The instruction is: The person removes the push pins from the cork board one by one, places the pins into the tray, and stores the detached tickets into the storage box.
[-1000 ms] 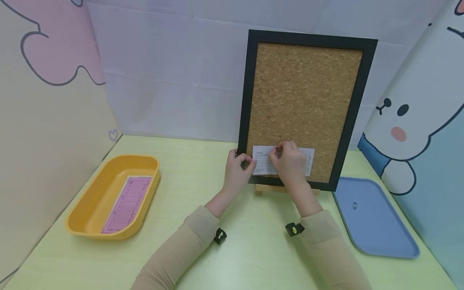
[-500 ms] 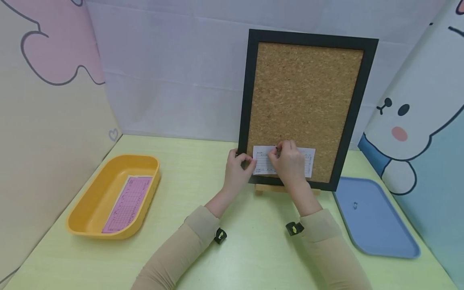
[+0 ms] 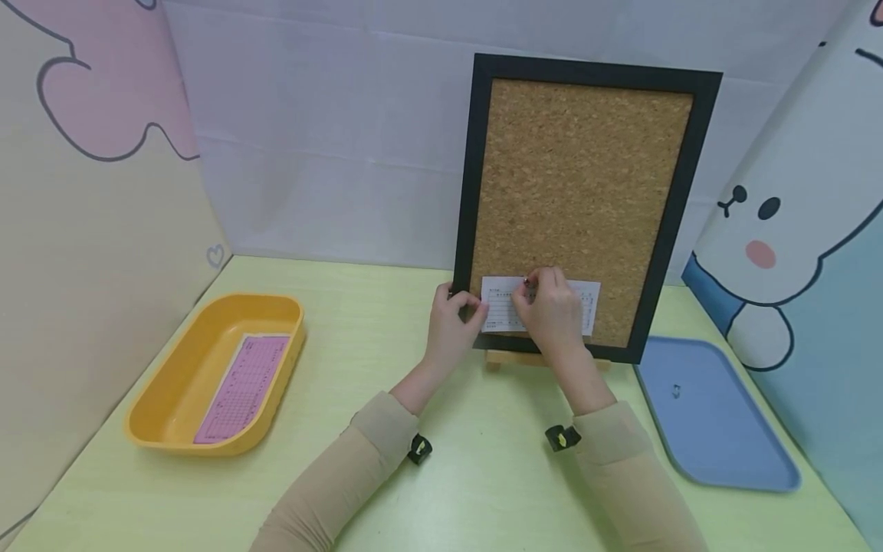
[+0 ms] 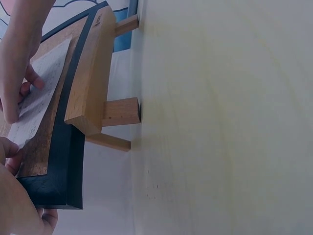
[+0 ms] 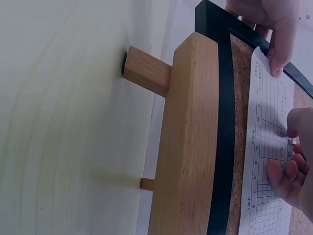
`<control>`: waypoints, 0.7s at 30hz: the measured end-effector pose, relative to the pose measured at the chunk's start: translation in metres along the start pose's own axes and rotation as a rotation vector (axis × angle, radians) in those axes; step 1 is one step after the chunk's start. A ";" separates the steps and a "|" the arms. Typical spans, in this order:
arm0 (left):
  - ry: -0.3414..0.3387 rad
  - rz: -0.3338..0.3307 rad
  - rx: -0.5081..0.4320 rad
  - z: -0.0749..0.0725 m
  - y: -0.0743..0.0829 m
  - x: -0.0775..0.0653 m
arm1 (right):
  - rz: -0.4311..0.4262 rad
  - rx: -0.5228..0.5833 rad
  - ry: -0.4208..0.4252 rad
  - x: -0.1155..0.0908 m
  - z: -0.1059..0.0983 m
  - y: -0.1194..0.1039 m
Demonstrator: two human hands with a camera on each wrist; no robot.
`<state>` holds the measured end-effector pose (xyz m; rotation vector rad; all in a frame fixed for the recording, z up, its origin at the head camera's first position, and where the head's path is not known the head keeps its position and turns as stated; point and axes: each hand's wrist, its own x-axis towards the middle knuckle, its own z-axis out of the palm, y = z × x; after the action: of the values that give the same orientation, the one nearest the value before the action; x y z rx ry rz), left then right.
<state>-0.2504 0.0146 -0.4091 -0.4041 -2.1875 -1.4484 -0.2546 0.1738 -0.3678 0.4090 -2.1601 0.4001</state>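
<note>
A framed corkboard (image 3: pixel 586 176) leans on a small wooden easel (image 5: pixel 188 122). A white printed slip of paper (image 3: pixel 586 307) lies flat against the cork at its lower edge. My left hand (image 3: pixel 451 326) grips the board's left side, some fingers behind the black frame (image 4: pixel 73 166), the thumb on the paper's left end. At the top edge of the paper, my right hand (image 3: pixel 552 310) pinches a small shiny pushpin (image 3: pixel 527 282) between thumb and fingers. The fingers mostly cover it, and its tip is hidden.
A yellow tray (image 3: pixel 159 383) at the left holds a pink printed slip (image 3: pixel 244 387). To the right lies a blue tray (image 3: pixel 731 437) with something small and clear (image 3: pixel 676 392) on it. The pale green table (image 3: pixel 372 337) meets a white backdrop behind the board.
Both hands stay at the paper and board. My right fingers shift only slightly at the pushpin, and a little more of it shows now.
</note>
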 end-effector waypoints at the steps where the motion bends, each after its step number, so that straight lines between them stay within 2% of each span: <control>1: 0.001 0.004 0.002 0.000 0.000 0.000 | 0.004 -0.006 -0.005 0.000 0.000 0.000; 14: -0.003 0.016 -0.001 0.001 -0.003 0.001 | 0.020 0.004 0.007 0.003 0.003 -0.001; 21: -0.014 0.007 -0.002 0.001 -0.003 0.000 | -0.012 0.028 0.018 0.001 0.005 0.003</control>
<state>-0.2518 0.0141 -0.4118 -0.4230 -2.1941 -1.4483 -0.2601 0.1746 -0.3700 0.4329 -2.1359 0.4260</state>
